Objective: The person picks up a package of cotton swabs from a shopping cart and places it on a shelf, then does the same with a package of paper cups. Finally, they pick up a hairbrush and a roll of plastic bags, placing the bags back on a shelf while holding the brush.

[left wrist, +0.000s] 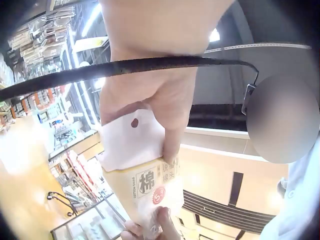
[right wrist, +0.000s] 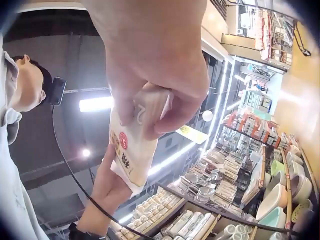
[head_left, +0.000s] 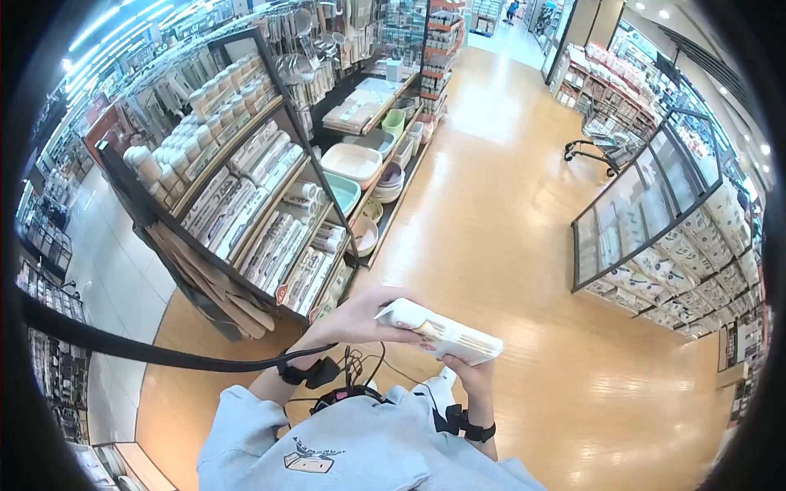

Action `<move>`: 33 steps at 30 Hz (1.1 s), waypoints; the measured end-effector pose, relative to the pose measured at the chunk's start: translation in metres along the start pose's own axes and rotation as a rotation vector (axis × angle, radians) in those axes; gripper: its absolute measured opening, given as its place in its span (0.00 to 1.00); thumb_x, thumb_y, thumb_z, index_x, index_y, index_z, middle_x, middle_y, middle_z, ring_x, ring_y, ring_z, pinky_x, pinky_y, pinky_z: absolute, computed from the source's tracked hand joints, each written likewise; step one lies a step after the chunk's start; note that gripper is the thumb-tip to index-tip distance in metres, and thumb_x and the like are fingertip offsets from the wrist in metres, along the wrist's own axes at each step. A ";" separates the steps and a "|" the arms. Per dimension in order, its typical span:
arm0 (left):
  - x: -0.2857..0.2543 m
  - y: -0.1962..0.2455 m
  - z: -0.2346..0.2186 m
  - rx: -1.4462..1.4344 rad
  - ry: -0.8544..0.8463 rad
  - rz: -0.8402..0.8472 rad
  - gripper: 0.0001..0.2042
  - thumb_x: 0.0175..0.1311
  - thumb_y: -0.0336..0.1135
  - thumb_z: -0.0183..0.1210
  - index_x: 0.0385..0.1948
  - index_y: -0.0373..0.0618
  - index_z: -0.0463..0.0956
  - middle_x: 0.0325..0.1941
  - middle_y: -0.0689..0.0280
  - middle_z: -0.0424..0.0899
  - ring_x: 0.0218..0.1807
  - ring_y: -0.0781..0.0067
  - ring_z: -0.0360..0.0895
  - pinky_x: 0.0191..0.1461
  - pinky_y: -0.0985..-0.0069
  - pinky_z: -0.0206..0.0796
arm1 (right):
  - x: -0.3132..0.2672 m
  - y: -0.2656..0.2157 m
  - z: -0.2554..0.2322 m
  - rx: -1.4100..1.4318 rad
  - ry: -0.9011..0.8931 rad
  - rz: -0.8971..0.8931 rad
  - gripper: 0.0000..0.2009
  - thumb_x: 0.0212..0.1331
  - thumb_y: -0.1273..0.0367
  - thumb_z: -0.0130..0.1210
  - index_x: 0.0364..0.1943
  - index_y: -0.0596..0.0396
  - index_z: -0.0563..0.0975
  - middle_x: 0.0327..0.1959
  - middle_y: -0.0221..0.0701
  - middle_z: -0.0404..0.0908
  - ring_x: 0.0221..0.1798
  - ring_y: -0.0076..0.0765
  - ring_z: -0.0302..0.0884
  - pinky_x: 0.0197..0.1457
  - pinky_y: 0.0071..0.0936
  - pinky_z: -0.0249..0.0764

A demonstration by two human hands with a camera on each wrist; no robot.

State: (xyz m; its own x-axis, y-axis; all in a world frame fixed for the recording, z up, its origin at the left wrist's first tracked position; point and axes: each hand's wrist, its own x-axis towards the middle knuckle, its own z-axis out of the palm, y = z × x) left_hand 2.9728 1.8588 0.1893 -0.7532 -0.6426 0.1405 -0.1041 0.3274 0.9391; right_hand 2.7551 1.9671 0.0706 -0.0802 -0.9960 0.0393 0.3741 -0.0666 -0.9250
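Held between my two hands in front of the chest is a white and cream pack of cotton swabs (head_left: pixel 446 331), printed with large characters and a round red mark. My left hand (head_left: pixel 364 315) grips its left end, where a white header flap with a small hole shows in the left wrist view. At the opposite end, my right hand (head_left: pixel 472 378) pinches the pack between thumb and fingers. The right wrist view shows the right hand (right wrist: pixel 155 75) over its narrow end, with the left hand (right wrist: pixel 109 182) beyond. The pack is tilted.
Shelves of rolled packages (head_left: pixel 246 213) and jars stand at the left, with plastic basins (head_left: pixel 352 162) farther along. A shopping cart (head_left: pixel 606 135) stands at the back right. Nearer on the right is a rack of packaged goods (head_left: pixel 671 262). A strap (head_left: pixel 164 350) crosses at left.
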 end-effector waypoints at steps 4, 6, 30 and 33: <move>0.054 0.005 0.019 0.103 0.206 -0.013 0.18 0.47 0.31 0.70 0.42 0.40 0.78 0.35 0.64 0.83 0.37 0.80 0.79 0.42 0.81 0.70 | 0.061 -0.025 -0.066 -0.152 -0.069 -0.151 0.19 0.48 0.78 0.64 0.47 0.61 0.74 0.40 0.32 0.80 0.40 0.24 0.77 0.45 0.23 0.75; 0.095 0.004 0.040 0.120 0.301 -0.082 0.19 0.46 0.31 0.70 0.43 0.39 0.78 0.34 0.63 0.83 0.36 0.81 0.79 0.41 0.82 0.70 | 0.086 -0.041 -0.103 -0.108 -0.032 -0.202 0.19 0.49 0.77 0.63 0.47 0.62 0.74 0.39 0.32 0.80 0.39 0.24 0.77 0.44 0.23 0.76; 0.584 -0.125 0.073 -0.311 0.177 -0.069 0.07 0.57 0.29 0.62 0.32 0.34 0.80 0.29 0.65 0.82 0.33 0.81 0.78 0.38 0.83 0.69 | 0.339 -0.180 -0.428 -0.074 0.234 -0.172 0.15 0.53 0.73 0.61 0.45 0.63 0.75 0.42 0.33 0.79 0.47 0.28 0.76 0.52 0.27 0.72; 0.661 -0.142 0.052 -0.243 0.191 -0.046 0.09 0.57 0.33 0.63 0.32 0.34 0.80 0.26 0.66 0.82 0.31 0.82 0.77 0.36 0.83 0.68 | 0.398 -0.196 -0.462 -0.434 0.130 -0.099 0.17 0.50 0.73 0.63 0.45 0.63 0.75 0.41 0.32 0.79 0.46 0.27 0.76 0.52 0.27 0.71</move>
State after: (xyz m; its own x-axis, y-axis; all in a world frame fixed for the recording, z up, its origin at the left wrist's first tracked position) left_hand 2.4556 1.4238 0.1325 -0.6134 -0.7789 0.1308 0.0406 0.1344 0.9901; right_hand 2.2227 1.6117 0.0926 -0.2220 -0.9684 0.1134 -0.0604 -0.1024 -0.9929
